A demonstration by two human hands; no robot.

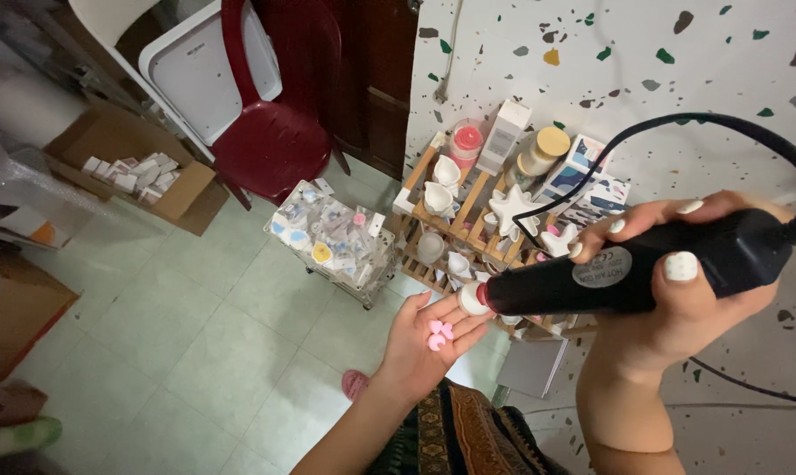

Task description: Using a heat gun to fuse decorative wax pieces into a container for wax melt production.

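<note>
While right hand (679, 281) grips black heat tool (627, 277) at frame right, left hand (429, 339) lies open, cupping pink pieces (439, 334); keep nozzle off skin, palm level.

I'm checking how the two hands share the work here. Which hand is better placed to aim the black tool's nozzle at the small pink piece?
Right. The right hand already grips the black heat tool, nozzle beside the pink piece lying on the open left hand.
</note>
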